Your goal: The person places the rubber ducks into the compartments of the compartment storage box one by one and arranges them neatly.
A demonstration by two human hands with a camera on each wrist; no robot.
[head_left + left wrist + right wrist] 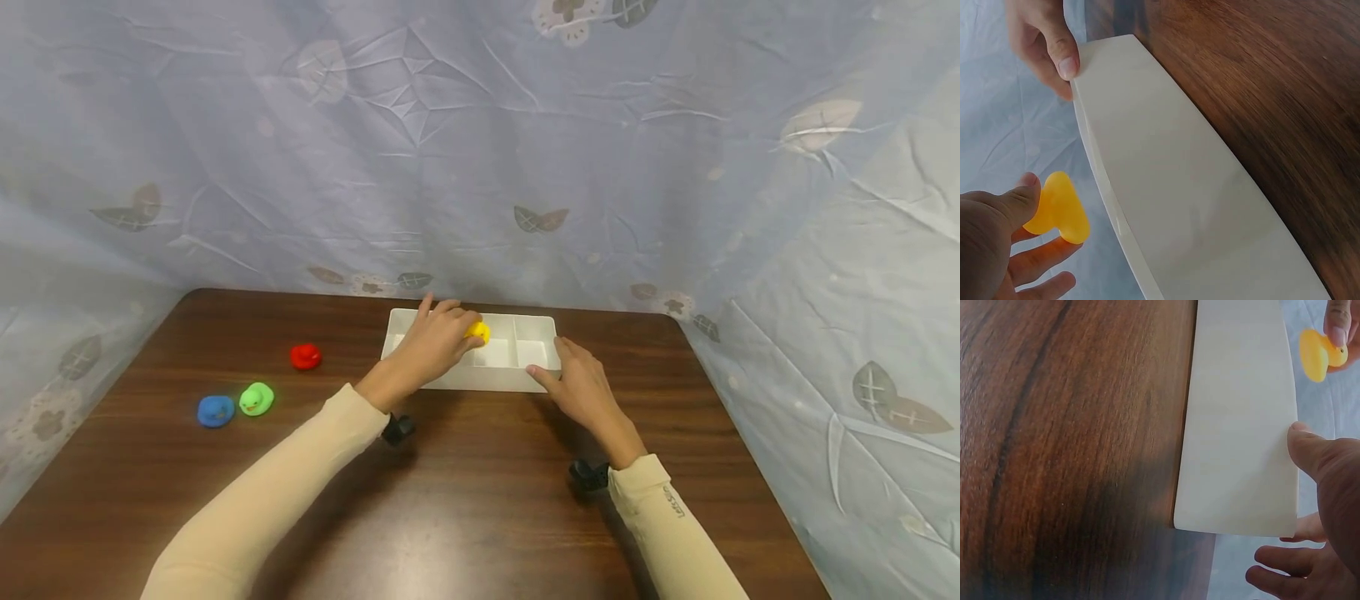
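A yellow toy duck (478, 333) is pinched in my left hand (435, 340), between thumb and fingers. That hand is over the white divided tray (465, 381), hiding part of its left side. In the left wrist view the duck (1063, 209) appears above the tray's rim, apart from it. My right hand (581, 383) grips the tray's right end. Its thumb rests on the front rim in the right wrist view, while a finger touches the end wall and other fingers (1282, 561) spread beyond it.
To the left on the brown wooden table (450, 500) sit a red duck (305, 357), a green duck (257, 399) and a blue duck (215, 411). Behind the tray hangs a patterned pale cloth (480, 167), which also runs along both sides.
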